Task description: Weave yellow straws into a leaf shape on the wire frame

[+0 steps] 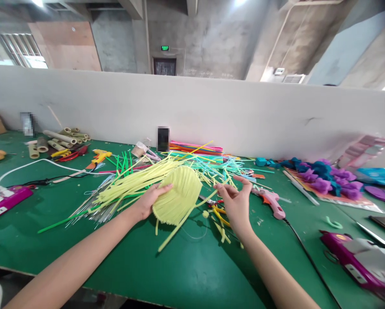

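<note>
My left hand [149, 200] grips the left edge of a pale yellow leaf-shaped piece [178, 195] made of fuzzy pipe cleaners laid side by side, with the thumb on its face. A loose yellow pipe cleaner [206, 199] sticks out from its right side. The thumb and forefinger of my right hand [239, 207] are pinched at the far end of that strand. Another end hangs below the leaf. Beneath and beside my right hand lie yellow-handled pliers [222, 216] and short yellow offcuts [222, 233]. Behind the leaf spreads a bundle of yellow pipe cleaners [128, 186].
A pink glue gun [274, 204] lies to the right, its cord running forward. Farther right are purple and teal fuzzy flowers [330, 177] and a magenta power strip [356, 259]. At left are a yellow glue gun [100, 156], bamboo pieces [62, 139] and another power strip [13, 201].
</note>
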A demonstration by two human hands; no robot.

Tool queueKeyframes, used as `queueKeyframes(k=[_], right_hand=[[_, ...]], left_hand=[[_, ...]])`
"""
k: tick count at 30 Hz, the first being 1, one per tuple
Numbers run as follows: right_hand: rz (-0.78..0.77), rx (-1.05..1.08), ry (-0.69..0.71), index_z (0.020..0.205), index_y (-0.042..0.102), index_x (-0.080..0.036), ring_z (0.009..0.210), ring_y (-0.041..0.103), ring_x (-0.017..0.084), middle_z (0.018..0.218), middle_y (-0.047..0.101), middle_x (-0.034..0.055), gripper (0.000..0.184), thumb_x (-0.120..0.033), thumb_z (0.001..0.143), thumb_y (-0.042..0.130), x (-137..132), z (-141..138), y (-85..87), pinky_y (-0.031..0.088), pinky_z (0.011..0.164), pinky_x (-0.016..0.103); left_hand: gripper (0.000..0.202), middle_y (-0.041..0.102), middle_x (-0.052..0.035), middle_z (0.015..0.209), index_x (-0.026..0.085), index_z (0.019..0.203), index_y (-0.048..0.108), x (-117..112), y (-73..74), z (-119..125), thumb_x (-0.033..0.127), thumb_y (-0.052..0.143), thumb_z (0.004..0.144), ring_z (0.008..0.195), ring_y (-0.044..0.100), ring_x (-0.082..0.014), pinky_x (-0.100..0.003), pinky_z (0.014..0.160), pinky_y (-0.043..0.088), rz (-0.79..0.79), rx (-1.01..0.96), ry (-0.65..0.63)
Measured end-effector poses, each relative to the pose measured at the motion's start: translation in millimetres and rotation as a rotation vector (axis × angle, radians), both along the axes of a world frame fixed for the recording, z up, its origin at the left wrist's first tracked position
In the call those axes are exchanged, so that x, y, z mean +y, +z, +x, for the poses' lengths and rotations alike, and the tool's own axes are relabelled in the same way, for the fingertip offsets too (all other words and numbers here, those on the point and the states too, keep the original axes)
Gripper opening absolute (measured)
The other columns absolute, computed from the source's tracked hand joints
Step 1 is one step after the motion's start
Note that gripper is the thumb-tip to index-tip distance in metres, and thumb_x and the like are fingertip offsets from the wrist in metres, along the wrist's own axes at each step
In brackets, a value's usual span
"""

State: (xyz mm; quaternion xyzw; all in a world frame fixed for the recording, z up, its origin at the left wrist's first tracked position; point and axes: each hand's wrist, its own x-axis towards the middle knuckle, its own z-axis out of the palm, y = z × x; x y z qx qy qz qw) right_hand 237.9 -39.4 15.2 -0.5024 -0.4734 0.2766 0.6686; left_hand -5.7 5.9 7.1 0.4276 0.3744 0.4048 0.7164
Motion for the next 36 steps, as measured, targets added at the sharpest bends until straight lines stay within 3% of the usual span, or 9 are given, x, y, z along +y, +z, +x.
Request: queueKeyframes(k=[3,6,11,15,18,23,26,29,36], right_hand=[[0.013,-0.187,-0.012,0.108,0.057,-0.023,0.086,0.066,0.021,0.094,0.072,0.0078,0.031,-0.046,0.088,0.055,-3.2,0.6,1.5,0.051,0.075,0.033],[-0.005,-0.411,-0.018,0.112,0.059,-0.023,0.090,0.064,0.021,0.106,0.070,0.0078,0.028,-0.038,0.092,0.046,-4.7,1.9,-0.5,0.050,0.071,0.031],[0.098,-0.845,-0.049,0.101,0.063,-0.022,0.077,0.063,0.019,0.088,0.068,0.0044,0.017,-0.028,0.089,0.052,-0.1,9.3,-10.8,0.050,0.074,0.032],[0.247,-1.035,-0.052,0.115,0.063,-0.024,0.084,0.059,0.021,0.091,0.064,0.0071,0.027,-0.025,0.095,0.045,-0.4,10.1,-12.8,0.049,0.076,0.034],[0.314,-1.146,-0.207,0.125,0.061,-0.027,0.089,0.055,0.024,0.100,0.058,0.0106,0.034,-0.024,0.094,0.047,-2.9,8.9,-9.4,0.048,0.078,0.037],[0.314,-1.223,-0.362,0.133,0.052,-0.021,0.092,0.055,0.026,0.102,0.059,0.0128,0.040,-0.024,0.094,0.045,1.3,16.3,-8.0,0.046,0.085,0.042],[0.274,-1.229,-0.362,0.125,0.058,-0.018,0.088,0.056,0.026,0.093,0.062,0.0110,0.034,-0.025,0.095,0.044,5.4,23.8,-9.8,0.046,0.083,0.041],[0.258,-1.191,-0.361,0.114,0.066,-0.020,0.086,0.056,0.024,0.096,0.061,0.0114,0.028,-0.028,0.094,0.047,6.1,26.7,-11.1,0.047,0.079,0.038],[0.294,-0.896,-0.117,0.106,0.068,-0.026,0.090,0.063,0.020,0.099,0.066,0.0058,0.022,-0.026,0.093,0.051,0.9,12.0,-10.5,0.051,0.082,0.033]], left_hand=[[0.031,0.075,-0.0105,0.098,0.016,0.100,0.069,2.9,0.1,-1.4,0.036,0.073,0.076,0.086,0.072,-0.0264,-0.036,0.078,0.058,0.021,-0.019,0.050],[0.032,0.076,-0.0107,0.097,0.015,0.099,0.069,4.4,0.7,-2.9,0.036,0.073,0.076,0.083,0.073,-0.0254,-0.035,0.075,0.058,0.012,-0.017,0.075],[0.035,0.075,-0.0113,0.098,0.014,0.102,0.068,5.5,-0.1,-3.8,0.037,0.073,0.076,0.084,0.072,-0.0264,-0.037,0.076,0.058,0.037,-0.031,0.120],[0.036,0.075,-0.0105,0.099,0.016,0.104,0.068,6.1,-0.5,-3.7,0.037,0.073,0.075,0.087,0.072,-0.0268,-0.037,0.077,0.058,0.053,-0.033,0.147],[0.037,0.075,-0.0106,0.098,0.016,0.103,0.068,6.8,-0.7,-3.8,0.038,0.074,0.074,0.087,0.072,-0.0270,-0.037,0.077,0.058,0.051,-0.034,0.148],[0.039,0.075,-0.0112,0.099,0.016,0.105,0.067,7.5,-1.6,-3.6,0.039,0.074,0.074,0.089,0.072,-0.0285,-0.039,0.078,0.059,0.037,-0.041,0.135],[0.038,0.075,-0.0114,0.099,0.016,0.102,0.067,7.5,-1.8,-3.2,0.039,0.075,0.073,0.088,0.072,-0.0283,-0.039,0.078,0.059,0.038,-0.016,0.149],[0.036,0.075,-0.0108,0.100,0.017,0.101,0.067,8.0,-1.8,-3.5,0.039,0.074,0.074,0.087,0.072,-0.0277,-0.039,0.077,0.059,0.035,-0.012,0.168],[0.033,0.076,-0.0095,0.093,0.017,0.096,0.069,8.4,-0.7,-5.9,0.041,0.074,0.074,0.084,0.073,-0.0271,-0.037,0.073,0.059,0.040,0.010,0.157]])
